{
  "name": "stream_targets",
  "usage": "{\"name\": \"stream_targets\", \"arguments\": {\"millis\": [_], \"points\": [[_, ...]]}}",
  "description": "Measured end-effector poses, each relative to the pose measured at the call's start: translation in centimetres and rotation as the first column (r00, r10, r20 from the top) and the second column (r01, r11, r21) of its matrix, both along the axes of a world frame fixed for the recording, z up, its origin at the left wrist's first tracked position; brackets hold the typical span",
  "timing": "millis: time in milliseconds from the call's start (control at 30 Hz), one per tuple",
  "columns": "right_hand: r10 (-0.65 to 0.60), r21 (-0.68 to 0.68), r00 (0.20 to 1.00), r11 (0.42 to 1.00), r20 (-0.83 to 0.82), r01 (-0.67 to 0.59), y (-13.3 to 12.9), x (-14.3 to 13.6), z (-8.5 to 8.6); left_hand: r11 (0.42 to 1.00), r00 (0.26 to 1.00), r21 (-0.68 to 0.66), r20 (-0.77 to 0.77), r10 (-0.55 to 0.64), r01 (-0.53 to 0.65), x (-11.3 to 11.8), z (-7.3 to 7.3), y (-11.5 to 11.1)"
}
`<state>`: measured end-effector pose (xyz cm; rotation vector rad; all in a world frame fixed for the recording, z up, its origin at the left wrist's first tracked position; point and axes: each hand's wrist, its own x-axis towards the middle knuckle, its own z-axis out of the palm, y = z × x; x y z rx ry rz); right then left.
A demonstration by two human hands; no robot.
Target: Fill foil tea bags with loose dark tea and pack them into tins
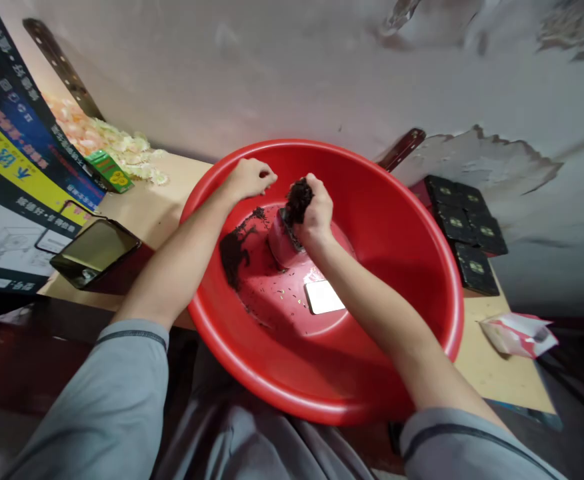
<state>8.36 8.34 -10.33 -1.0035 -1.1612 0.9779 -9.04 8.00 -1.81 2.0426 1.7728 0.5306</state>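
Over a red basin (437,280) set on a pale wooden table (492,383), I have the right hand (318,213) closed around a dark, crumbly clump (301,198), thumb and fingers pressed into it at the mouth of a small reddish container (283,247). The container stands on the basin floor, and the clump sits at its rim; whether the hand itself touches that rim, I cannot tell.

Across from it, I have the left hand (248,179) near the far left wall of the basin, well apart from the container, its fingers curled inward and the thumb side toward the right hand; I cannot tell whether the fingertips pinch anything. Below, dark crumbs (232,257) lie heaped along the left of the floor, with finer bits strewn toward me, and a white rectangular object (325,297) lies flat near the right forearm.

To my left, a printed box (19,157) in black, blue and yellow leans beside pale flowers (99,137), a green packet (109,172) and a glossy dark-edged case (97,252); to my right, black square objects (465,213) sit against the peeling wall (272,73), a crumpled white-and-red packet (519,335) nearer me
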Motion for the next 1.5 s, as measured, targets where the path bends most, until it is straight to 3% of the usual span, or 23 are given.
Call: {"name": "stream_targets", "arguments": {"millis": [100, 200, 400, 533, 667, 800, 900, 967, 1033, 1133, 1200, 1333, 1500], "points": [[0.002, -0.042, 1.0, 0.999, -0.029, -0.004, 0.0, 3.9, -0.1, 0.973, 0.975, -0.072, -0.018, -0.221, 0.219, 1.8, -0.5, -0.5], [0.029, -0.053, 0.999, 0.998, -0.029, -0.031, -0.9, 4.8, -0.2, 0.959, 0.95, -0.059, -0.132, -0.282, 0.277, 3.3, -1.0, -1.0], [0.04, -0.034, 0.998, 0.999, -0.041, -0.041, -2.5, 3.4, 0.4, 0.981, 0.969, -0.104, -0.166, -0.181, 0.165, 3.8, -0.9, -1.0], [0.204, -0.007, 0.979, 0.979, 0.019, -0.204, -2.9, 3.4, 0.5, 0.991, 0.982, -0.122, -0.172, -0.081, 0.06, 3.6, -0.6, -1.1], [0.261, 0.074, 0.932, 0.955, 0.252, -0.287, -3.2, 4.0, 0.6, 0.995, 0.98, -0.092, -0.197, -0.041, 0.023, 3.7, -0.8, -0.8], [0.082, 0.218, 0.826, 0.946, 0.557, -0.241, -5.4, 4.7, 0.5, 0.997, 0.984, -0.071, -0.179, 0.014, -0.027, 3.2, -1.2, 0.0], [0.076, 0.287, 0.676, 0.867, 0.733, -0.407, -8.6, 4.7, -1.6, 0.994, 0.98, -0.05, -0.175, 0.09, -0.1, 2.8, -1.4, 0.6], [0.204, 0.215, 0.562, 0.778, 0.801, -0.59, -10.7, 3.9, -4.3, 0.984, 0.974, -0.051, -0.157, 0.163, -0.173, 2.7, -1.5, 0.8], [0.317, 0.097, 0.479, 0.746, 0.818, -0.659, -12.0, 2.5, -7.5, 0.971, 0.967, -0.048, -0.116, 0.228, -0.235, 2.9, -1.7, 0.8], [0.391, -0.088, 0.433, 0.816, 0.812, -0.571, -11.3, -0.9, -11.4, 0.962, 0.961, -0.019, -0.042, 0.272, -0.273, 3.4, -2.2, 0.9], [0.372, -0.149, 0.461, 0.88, 0.806, -0.45, -9.4, -3.5, -12.9, 0.96, 0.96, 0.023, 0.005, 0.281, -0.281, 3.5, -2.5, 1.2], [0.21, -0.128, 0.574, 0.975, 0.792, -0.18, -3.8, -7.9, -13.1, 0.95, 0.956, 0.118, 0.087, 0.279, -0.288, 2.8, -2.0, 1.9], [0.081, -0.094, 0.654, 0.995, 0.752, -0.016, 1.4, -9.1, -12.3, 0.936, 0.942, 0.122, 0.108, 0.317, -0.329, 2.1, 0.1, 1.4]]}}
